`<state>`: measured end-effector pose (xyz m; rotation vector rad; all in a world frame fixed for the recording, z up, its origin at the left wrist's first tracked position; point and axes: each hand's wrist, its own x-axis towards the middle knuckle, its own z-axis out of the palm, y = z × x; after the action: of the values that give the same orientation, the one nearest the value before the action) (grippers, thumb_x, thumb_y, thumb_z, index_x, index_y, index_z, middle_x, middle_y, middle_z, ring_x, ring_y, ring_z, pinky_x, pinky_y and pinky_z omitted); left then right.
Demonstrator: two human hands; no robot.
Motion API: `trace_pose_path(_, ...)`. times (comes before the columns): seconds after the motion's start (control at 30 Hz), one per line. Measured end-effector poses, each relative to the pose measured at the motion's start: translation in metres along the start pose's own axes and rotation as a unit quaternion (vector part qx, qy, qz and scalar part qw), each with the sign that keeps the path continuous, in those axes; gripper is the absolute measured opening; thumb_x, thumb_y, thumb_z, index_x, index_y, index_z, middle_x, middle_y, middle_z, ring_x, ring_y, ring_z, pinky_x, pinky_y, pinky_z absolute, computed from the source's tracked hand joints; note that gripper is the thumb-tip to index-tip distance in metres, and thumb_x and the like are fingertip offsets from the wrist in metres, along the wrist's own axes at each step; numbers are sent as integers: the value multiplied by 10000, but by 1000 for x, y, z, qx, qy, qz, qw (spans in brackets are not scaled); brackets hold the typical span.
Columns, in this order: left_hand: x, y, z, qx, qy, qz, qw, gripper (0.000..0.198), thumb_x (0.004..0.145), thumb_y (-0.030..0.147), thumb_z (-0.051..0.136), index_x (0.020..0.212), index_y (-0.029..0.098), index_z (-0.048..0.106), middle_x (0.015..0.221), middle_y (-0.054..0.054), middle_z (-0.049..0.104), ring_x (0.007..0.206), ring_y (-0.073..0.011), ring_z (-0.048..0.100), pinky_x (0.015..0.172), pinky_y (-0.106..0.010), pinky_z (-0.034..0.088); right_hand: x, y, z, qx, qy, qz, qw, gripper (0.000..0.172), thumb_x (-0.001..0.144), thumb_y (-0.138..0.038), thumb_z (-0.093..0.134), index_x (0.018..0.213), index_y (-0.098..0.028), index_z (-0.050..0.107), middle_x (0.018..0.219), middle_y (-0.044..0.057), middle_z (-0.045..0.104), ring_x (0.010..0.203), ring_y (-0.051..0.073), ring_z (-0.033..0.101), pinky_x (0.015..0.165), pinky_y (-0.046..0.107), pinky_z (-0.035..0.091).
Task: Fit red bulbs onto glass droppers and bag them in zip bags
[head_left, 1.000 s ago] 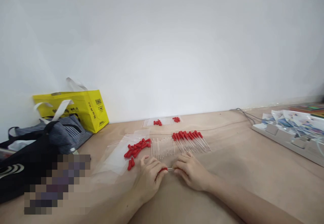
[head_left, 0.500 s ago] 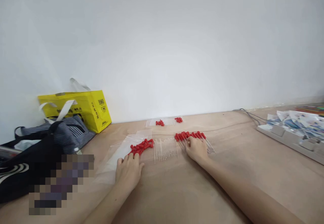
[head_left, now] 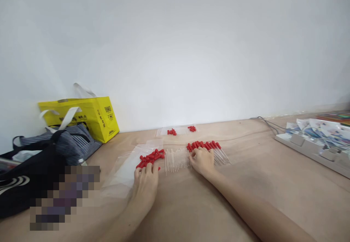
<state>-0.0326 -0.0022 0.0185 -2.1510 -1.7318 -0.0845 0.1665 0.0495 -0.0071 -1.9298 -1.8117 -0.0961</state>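
Left fingers [head_left: 148, 170] half-curled at red bulbs [head_left: 151, 157]

We count one yellow bag [head_left: 105, 121]; one striped bag [head_left: 72, 149]; one black bag [head_left: 46, 174]; one white power strip [head_left: 308, 152]; two far clusters of red bulbs [head_left: 171, 132]; one nearer pile [head_left: 150, 157], too overlapped to number; at least eight red-topped droppers [head_left: 209, 146]; numerous clear tubes [head_left: 176, 160], too fine for us to tally.

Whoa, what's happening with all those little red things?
A person has both bare hands on the job. The left hand is at a pile of small red, bulb-shaped caps. The right hand covers part of a row of thin clear tubes with red bulb tops. Between pile and row lie thin clear tubes without tops. Any grip is hidden.
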Motion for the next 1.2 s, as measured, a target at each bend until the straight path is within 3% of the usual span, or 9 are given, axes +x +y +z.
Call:
trace_pose_path(0.2, -1, 11, 23, -89, 36, 103, 990, 458, 689, -92, 298, 934, 158, 593, 939, -104, 570, 848, -226, 526, 755, -351, 347, 7, -15, 5, -29, -34, 20, 999, 216, 722, -234, 470, 722, -124, 656, 802, 152, 651, 812, 254, 555, 727, 375, 238)
trace_pose_path(0.33, 0, 16, 26, -159, 45, 120, 979, 381, 707, -71, 332, 876, 167, 578, 918, -72, 592, 828, -208, 540, 775, -364, 338, 11, -18, 6, -35, -49, 24, 998, 211, 700, -210, 475, 698, -110, 660, 783, 171, 653, 785, 269, 568, 725, 395, 243)
trace_pose_path(0.5, -1, 18, 20, -228, 38, 116, 966, 153, 780, 82, 416, 782, 170, 541, 814, -40, 629, 793, -207, 558, 790, -400, 323, 11, -18, 5, -20, -40, 12, 999, 240, 744, -217, 439, 702, -96, 642, 772, 184, 641, 792, 288, 562, 735, 419, 255)
trace_pose_path(0.63, -1, 17, 23, -260, 56, 83, 960, 112, 775, 115, 436, 757, 181, 525, 773, -29, 638, 763, -203, 571, 790, -405, 328, -1, -9, -1, 23, -18, -48, 998, 228, 807, -220, 392, 833, -110, 589, 896, 149, 611, 866, 244, 534, 737, 350, 300)
trace_pose_path(0.73, -1, 18, 25, -308, 74, 81, 945, 161, 794, 128, 405, 874, 192, 529, 839, -36, 634, 801, -197, 572, 803, -403, 342, -19, 6, -4, 66, -26, -115, 991, 172, 836, -197, 378, 829, -157, 545, 904, 72, 599, 818, 165, 534, 702, 269, 329)
trace_pose_path(0.9, -3, 26, 24, -368, 82, 98, 921, 221, 830, 194, 354, 867, 202, 572, 826, -42, 599, 787, -187, 560, 737, -347, 412, -53, 30, -9, 190, -6, -251, 949, 135, 837, -146, 372, 836, -178, 504, 809, 35, 586, 737, 159, 507, 703, 289, 322)
trace_pose_path(1.2, -5, 38, 16, -418, 41, 91, 903, 213, 851, 258, 340, 825, 205, 545, 765, -10, 633, 745, -181, 573, 735, -336, 422, -64, 21, -14, 199, -30, -292, 935, 150, 828, -115, 373, 856, -186, 502, 769, 11, 572, 714, 137, 487, 720, 289, 280)
